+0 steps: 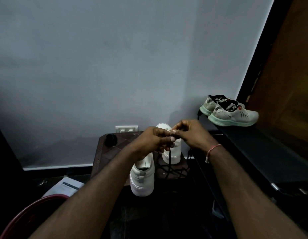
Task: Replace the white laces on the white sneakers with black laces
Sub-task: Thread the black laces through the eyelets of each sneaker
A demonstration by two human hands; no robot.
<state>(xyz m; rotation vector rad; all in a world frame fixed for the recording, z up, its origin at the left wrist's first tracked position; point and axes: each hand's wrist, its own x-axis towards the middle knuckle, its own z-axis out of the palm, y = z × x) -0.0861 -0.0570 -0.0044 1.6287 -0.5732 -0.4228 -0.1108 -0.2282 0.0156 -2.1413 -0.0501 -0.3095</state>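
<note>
Fingers (173,139) on black lace (169,158) — above sneaker (176,156)

- white sneakers (142,176) (172,152): 2
- greyish running shoes (234,116) (209,105): 2
- hands (153,140) (191,135): 2
- stool (105,157): 1
- wall socket plate (126,129): 1
- booklet (67,187): 1
- black laces (168,168): tangled up, honestly can't count em

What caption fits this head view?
Left hand and right hand pinch a black lace over white sneakers on a table.

White sneakers (143,178), black lace (169,156), seemingly brown table (105,157).
</note>
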